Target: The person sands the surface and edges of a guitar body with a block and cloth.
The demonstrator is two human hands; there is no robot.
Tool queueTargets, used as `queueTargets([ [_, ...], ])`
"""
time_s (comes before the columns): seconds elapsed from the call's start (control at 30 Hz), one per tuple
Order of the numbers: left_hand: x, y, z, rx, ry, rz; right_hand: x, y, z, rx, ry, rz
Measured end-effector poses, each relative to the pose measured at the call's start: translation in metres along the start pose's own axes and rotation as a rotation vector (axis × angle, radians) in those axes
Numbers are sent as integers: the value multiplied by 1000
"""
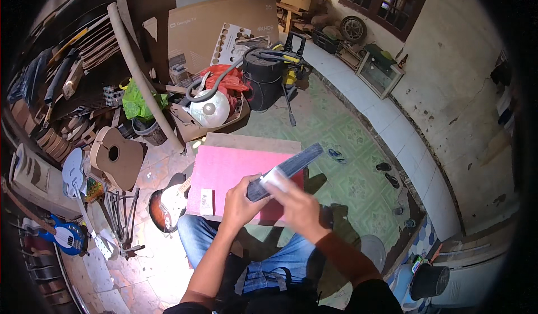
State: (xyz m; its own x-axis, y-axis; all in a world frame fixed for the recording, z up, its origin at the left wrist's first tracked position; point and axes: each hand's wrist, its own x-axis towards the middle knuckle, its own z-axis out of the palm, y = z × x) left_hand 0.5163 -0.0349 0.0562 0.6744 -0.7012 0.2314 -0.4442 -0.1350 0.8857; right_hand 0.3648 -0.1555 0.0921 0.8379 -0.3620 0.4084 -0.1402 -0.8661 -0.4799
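A long, flat dark grey bar (301, 161), perhaps wood, is held at a slant above the pink board. My left hand (237, 203) grips its lower left end, thumb along the near side. Blurred by motion, my right hand (302, 212) presses a small white piece (273, 179) against the bar's face; whether it is paper, cloth or a block I cannot tell. Under both hands lies the pink board (238, 165), resting on a low brown surface (255, 141). A small whitish block or packet (207, 202) with dark marks sits near its left edge.
Left of the board lie a sunburst electric guitar body (163, 204) and an unfinished acoustic guitar body (116, 156). A blue guitar (66, 235) stands farther left. Beyond the board are a black vacuum drum (262, 81) and a carton (188, 120). Sandals (336, 156) lie on the green floor.
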Motion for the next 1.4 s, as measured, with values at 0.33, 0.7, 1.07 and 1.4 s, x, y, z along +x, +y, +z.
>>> queueTargets([
  [0.33,5,5,-4,36,1,-47,13,48,-9,-58,129,-12],
  [0.7,9,11,-7,-3,-11,-72,6,37,-5,0,157,-33],
  [1.07,8,-2,1,25,14,-23,0,31,11,32,182,-79],
  [1.4,11,-12,0,23,51,-5,11,30,10,46,160,43],
])
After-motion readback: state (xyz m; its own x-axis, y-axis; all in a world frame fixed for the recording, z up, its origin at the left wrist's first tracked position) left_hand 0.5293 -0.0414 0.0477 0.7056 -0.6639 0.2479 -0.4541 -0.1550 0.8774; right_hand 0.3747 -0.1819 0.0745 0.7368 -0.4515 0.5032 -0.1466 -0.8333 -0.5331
